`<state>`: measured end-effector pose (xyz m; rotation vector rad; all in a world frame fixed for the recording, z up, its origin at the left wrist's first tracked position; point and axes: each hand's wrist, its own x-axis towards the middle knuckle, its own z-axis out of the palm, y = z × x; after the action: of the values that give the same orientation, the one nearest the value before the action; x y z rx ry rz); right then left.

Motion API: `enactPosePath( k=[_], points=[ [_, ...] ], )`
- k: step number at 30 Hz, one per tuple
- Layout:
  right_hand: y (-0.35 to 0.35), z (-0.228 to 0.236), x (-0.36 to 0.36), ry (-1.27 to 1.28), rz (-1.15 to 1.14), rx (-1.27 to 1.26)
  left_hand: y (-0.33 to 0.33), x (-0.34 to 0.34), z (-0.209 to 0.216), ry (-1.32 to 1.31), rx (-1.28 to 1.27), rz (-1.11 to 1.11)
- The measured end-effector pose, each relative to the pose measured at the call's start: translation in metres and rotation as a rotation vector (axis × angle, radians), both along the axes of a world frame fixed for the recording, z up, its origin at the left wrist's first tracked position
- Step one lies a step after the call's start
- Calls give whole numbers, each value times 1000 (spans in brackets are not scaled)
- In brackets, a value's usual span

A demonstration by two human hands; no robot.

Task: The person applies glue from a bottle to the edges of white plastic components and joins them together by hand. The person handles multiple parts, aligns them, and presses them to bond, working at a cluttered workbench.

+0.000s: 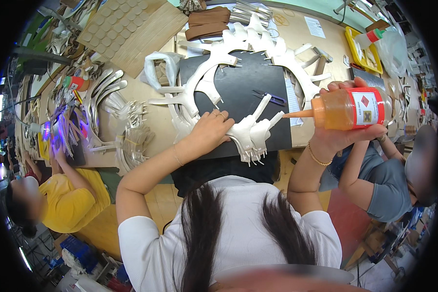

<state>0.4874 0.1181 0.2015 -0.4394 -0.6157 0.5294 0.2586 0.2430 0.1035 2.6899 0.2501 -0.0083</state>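
In my right hand point(340, 114) is a squeeze bottle point(370, 108) of amber liquid, with a red and white label and an orange cone nozzle. It lies nearly level, its nozzle tip at the end of a white strap piece point(252, 134). My left hand point(211, 130) has its fingers curled at the near left side of that strap piece and grips its edge. Several similar white pieces point(210, 90), shaped like sandal uppers with narrow tabs, lie overlapped in an arch around a black mat point(248, 78). What is under my left palm is hidden.
Dark snips point(270, 97) lie on the mat. A hammer point(322, 58) and a yellow tray point(359, 51) are at the right. A plastic bag point(161, 69) and bundled straps point(126, 109) stand to the left. People sit close on both sides, one in yellow point(75, 199), one in grey-blue point(387, 187).
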Motion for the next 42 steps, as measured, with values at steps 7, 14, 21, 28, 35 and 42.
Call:
enactPosePath(
  k=[7, 14, 21, 28, 35, 42],
  points=[
    [-4, -4, 1, 7, 41, -59, -3, -2, 6, -32, 35, 15],
    [-6, -7, 3, 91, -31, -254, 55, 0, -6, -245, 184, 642],
    [-7, -6, 2, 137, -60, -214, 100, 12, -29, -175, -7, 760],
    [-9, -5, 3, 106, -100, -260, 121, 21, -10, -45, 29, 730],
    [-9, -4, 3, 113, -129, -275, 136, 22, -6, -23, 28, 644],
    [-12, -4, 5, 123, -117, -261, 59, 5, 2, -178, -28, 398]
  ],
)
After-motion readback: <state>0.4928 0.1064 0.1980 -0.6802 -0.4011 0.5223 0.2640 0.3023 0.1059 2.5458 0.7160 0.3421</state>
